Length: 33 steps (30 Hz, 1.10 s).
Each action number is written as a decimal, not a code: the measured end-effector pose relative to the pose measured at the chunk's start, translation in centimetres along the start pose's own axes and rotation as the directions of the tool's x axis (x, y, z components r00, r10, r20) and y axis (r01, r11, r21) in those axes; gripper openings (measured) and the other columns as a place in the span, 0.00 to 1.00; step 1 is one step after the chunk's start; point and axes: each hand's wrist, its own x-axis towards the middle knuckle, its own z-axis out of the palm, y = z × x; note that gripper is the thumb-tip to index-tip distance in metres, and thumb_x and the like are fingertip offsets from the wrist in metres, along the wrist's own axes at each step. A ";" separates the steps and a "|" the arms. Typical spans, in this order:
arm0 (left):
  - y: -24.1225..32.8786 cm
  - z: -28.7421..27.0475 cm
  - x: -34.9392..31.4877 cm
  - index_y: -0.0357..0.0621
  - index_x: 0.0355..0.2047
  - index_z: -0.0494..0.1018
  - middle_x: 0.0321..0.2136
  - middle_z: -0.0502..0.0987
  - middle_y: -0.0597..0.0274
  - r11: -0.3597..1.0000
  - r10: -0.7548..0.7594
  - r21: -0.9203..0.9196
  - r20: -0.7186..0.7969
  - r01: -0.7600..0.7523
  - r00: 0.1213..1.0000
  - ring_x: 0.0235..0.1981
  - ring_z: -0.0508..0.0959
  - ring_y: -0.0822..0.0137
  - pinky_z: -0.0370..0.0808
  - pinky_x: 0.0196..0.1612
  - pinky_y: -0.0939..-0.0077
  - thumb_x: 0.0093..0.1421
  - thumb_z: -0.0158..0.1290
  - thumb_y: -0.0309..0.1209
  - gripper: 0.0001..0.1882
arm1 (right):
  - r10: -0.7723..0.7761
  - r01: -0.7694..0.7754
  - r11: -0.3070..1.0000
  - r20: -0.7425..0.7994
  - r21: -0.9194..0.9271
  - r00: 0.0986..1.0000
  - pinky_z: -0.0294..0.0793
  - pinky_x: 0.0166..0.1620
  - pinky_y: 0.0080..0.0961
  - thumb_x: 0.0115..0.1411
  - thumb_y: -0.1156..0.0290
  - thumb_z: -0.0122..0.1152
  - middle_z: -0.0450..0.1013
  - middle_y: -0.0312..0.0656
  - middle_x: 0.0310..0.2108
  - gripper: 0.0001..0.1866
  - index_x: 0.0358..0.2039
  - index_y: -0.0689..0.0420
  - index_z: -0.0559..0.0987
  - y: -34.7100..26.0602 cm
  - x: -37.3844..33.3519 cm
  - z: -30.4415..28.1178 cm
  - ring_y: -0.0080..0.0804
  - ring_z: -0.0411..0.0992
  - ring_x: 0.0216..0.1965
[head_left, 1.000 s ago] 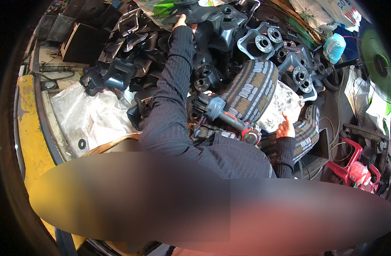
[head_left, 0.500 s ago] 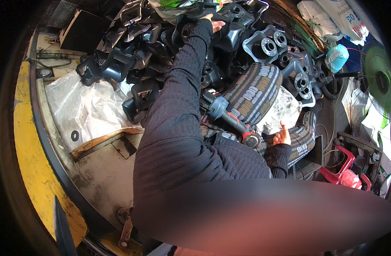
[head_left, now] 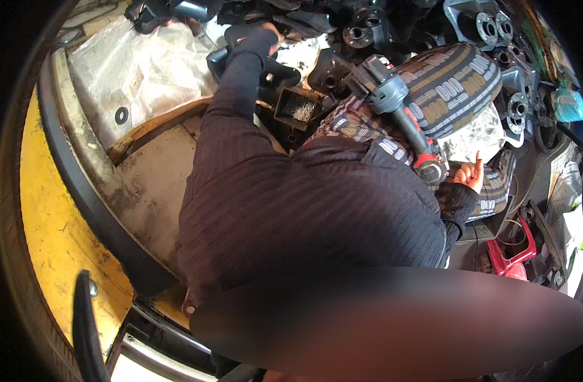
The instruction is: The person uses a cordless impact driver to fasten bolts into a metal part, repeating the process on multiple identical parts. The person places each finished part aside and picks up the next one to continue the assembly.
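Note:
My left arm stretches forward to the near side of a heap of black molded parts (head_left: 368, 28). At its end my left hand (head_left: 273, 39) is blurred among the dark pieces, beside a black bracket-like part (head_left: 282, 73). Its fingers are too unclear to show whether it grips anything. My right hand (head_left: 471, 173) rests by my right leg, index finger extended and the others loosely curled, holding nothing. A black, grey and red cordless power tool (head_left: 400, 108) lies across my patterned trousers, untouched by either hand. A stained white cloth (head_left: 473, 143) is between my legs.
A small open box of tiny pieces (head_left: 298, 108) stands in front of me. To the left lie a white plastic sheet (head_left: 148, 70) with a black washer (head_left: 121, 115) and a yellow-painted edge (head_left: 62, 242). A red frame (head_left: 517, 242) lies at right.
My view has swung left and nearer. My left hand has come back from the middle of the heap to its near left side, and the small box is now visible. My right hand stays by my leg.

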 end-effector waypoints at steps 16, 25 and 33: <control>-4.0 14.6 4.6 0.57 0.49 0.70 0.52 0.68 0.64 0.887 -0.434 0.166 -0.016 0.430 0.901 0.52 0.69 0.57 0.63 0.48 0.43 0.57 0.38 0.39 0.20 | -0.009 0.000 0.975 -0.039 -0.223 0.999 0.45 0.12 0.14 0.59 0.63 0.54 0.50 0.26 0.12 0.19 0.50 0.55 0.70 -2.7 -0.7 1.6 0.15 0.47 0.12; 3.8 -19.8 -23.5 0.36 0.27 0.75 0.20 0.72 0.58 0.612 0.504 0.210 -0.846 -0.762 0.172 0.24 0.73 0.63 0.69 0.28 0.73 0.43 0.59 0.24 0.09 | 0.153 -0.028 0.980 0.656 -0.198 0.739 0.50 0.15 0.14 0.61 0.62 0.49 0.54 0.26 0.14 0.21 0.51 0.59 0.67 -8.8 0.5 6.3 0.13 0.50 0.15; 36.9 -22.9 -24.5 0.50 0.41 0.73 0.30 0.76 0.61 -0.153 0.850 0.640 -0.304 -0.753 -0.431 0.27 0.77 0.63 0.73 0.28 0.71 0.50 0.53 0.33 0.16 | -0.634 0.667 0.713 0.209 -0.216 0.745 0.45 0.15 0.12 0.61 0.56 0.49 0.47 0.26 0.13 0.29 0.54 0.68 0.62 -17.3 -7.9 8.9 0.13 0.44 0.13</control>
